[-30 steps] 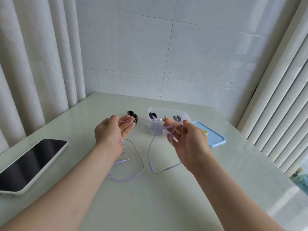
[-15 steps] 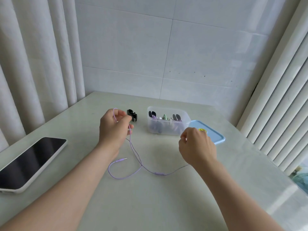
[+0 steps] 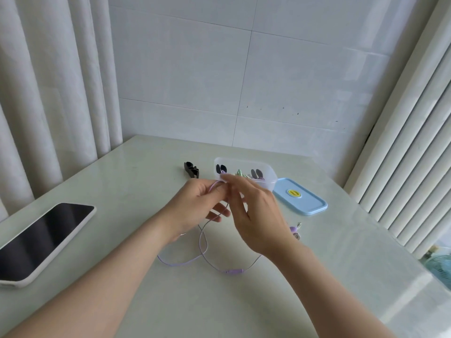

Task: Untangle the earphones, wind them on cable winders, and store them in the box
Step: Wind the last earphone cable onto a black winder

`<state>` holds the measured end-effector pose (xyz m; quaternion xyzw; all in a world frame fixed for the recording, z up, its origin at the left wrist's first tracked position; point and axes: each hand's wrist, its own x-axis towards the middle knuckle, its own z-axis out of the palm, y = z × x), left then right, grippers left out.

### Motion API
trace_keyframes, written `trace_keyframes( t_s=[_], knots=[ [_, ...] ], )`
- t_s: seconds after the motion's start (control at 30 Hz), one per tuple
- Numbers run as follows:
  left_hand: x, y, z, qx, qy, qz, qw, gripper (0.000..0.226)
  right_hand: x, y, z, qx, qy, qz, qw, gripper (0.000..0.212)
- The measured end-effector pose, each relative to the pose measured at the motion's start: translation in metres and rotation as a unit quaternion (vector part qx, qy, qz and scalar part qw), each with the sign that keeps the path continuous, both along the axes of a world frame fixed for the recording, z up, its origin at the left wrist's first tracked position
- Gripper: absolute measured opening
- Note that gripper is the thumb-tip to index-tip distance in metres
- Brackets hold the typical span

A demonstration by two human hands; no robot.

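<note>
Left hand (image 3: 195, 206) curled, pinching the purple earphone cable (image 3: 234, 272) at its fingertips. Right hand (image 3: 256, 215) close against it, fingertips nipping the same loop. Slack trails onto the tabletop (image 3: 146, 181); earbuds (image 3: 295, 232) lie right of the wrist. Behind: clear box (image 3: 269, 178), blue lid (image 3: 312, 206), black winder (image 3: 191, 169). Phone (image 3: 41, 237) far left.

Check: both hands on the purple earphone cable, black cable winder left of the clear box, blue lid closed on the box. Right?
One slip: the blue lid is off, lying flat on the table right of the clear box, as the head view shows. The rest holds: left hand and right hand on the purple earphone cable, black cable winder left of the box.
</note>
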<state>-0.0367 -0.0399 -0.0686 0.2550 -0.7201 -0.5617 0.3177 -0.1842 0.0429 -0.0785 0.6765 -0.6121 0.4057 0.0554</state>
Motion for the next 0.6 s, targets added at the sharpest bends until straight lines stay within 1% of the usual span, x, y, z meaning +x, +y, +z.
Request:
trace_keyframes(
  t_s=[0.07,0.1,0.17,0.2,0.27,0.37,0.4,0.47,0.5,0.53,0.57,0.6],
  knots=[
    [0.001,-0.001,0.002,0.002,0.001,0.000,1.000,0.036,-0.002,-0.001,-0.001,-0.023,0.021,0.001,1.000,0.030],
    [0.003,-0.002,0.002,0.004,0.000,0.004,1.000,0.035,-0.004,-0.002,0.000,-0.031,0.017,-0.008,0.999,0.026],
    [0.005,-0.003,0.002,0.008,-0.009,0.004,1.000,0.034,-0.008,-0.003,0.000,-0.024,-0.011,-0.020,0.999,0.022],
    [0.005,-0.004,0.001,0.004,-0.018,0.002,1.000,0.034,-0.009,-0.003,0.000,-0.002,-0.029,-0.017,0.999,0.023],
    [0.004,-0.003,0.000,-0.027,-0.045,-0.004,0.999,0.034,-0.008,-0.002,0.000,0.041,-0.050,-0.002,0.998,0.026],
    [0.005,-0.003,-0.003,-0.110,-0.105,-0.006,0.988,0.021,-0.003,-0.001,0.003,0.024,-0.072,-0.014,0.997,0.010],
    [0.005,-0.002,-0.003,-0.127,-0.122,-0.005,0.984,0.019,-0.002,0.000,0.006,0.015,-0.095,-0.019,0.995,0.004],
    [0.003,-0.001,-0.004,-0.146,-0.125,0.015,0.981,0.024,0.000,0.002,0.009,0.006,-0.166,-0.028,0.986,0.008],
    [0.002,-0.002,-0.005,-0.158,-0.118,0.042,0.979,0.024,0.001,0.003,0.013,-0.001,-0.226,-0.033,0.974,0.010],
    [0.001,-0.004,-0.006,-0.175,-0.111,0.076,0.975,0.022,0.002,0.003,0.017,-0.012,-0.313,-0.034,0.949,0.013],
    [0.001,-0.007,-0.008,-0.192,-0.104,0.109,0.970,0.021,0.004,0.004,0.022,-0.028,-0.427,-0.015,0.904,0.015],
    [0.000,-0.010,-0.010,-0.207,-0.099,0.137,0.963,0.020,0.005,0.004,0.027,-0.053,-0.552,0.028,0.832,0.015]
  ],
)
